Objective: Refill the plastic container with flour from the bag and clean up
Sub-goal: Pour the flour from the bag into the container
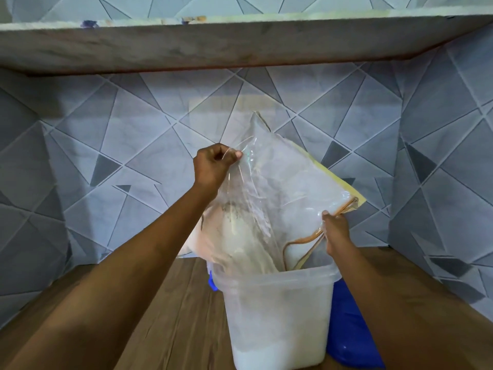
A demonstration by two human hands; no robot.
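Left hand (212,166) is pinching the upturned bag (282,188) by its top corner; right hand (336,231) is gripping its lower edge. Its mouth is sitting inside the plastic container (280,311) on the worktop (173,316). Advisable: shake gently, keeping the mouth below the rim.

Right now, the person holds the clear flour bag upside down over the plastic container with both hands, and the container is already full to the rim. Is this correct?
Not quite. The head view shows both hands, left hand and right hand, holding the clear flour bag tipped over the plastic container, but the container is not full: the flour covers only its bottom part.
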